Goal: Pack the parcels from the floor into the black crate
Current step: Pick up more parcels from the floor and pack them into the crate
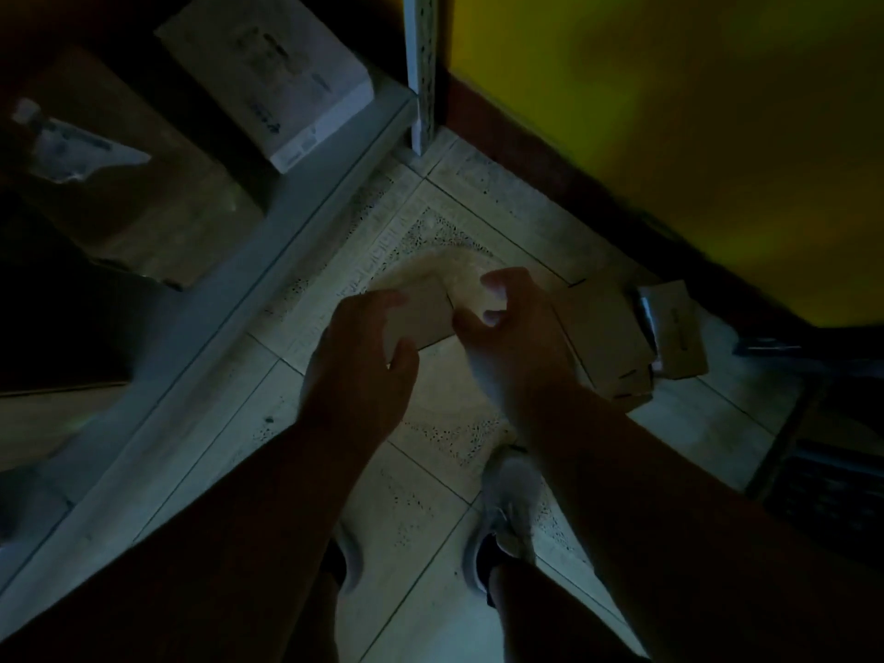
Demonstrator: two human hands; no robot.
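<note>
I see my left hand [368, 337] gripping a small cardboard parcel [425, 311], long axis nine-to-three; my right hand [512, 323] pinches its three o'clock end, I think. Black crate [832, 490] at four o'clock, right hand nearer.

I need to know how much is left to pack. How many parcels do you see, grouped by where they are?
In the hands: 1 small brown box
On the floor: 2 brown boxes
On the shelf: 2, white box, brown box
Total: 5

Dim tiled floor [430, 495], yellow wall [669, 112]
</note>
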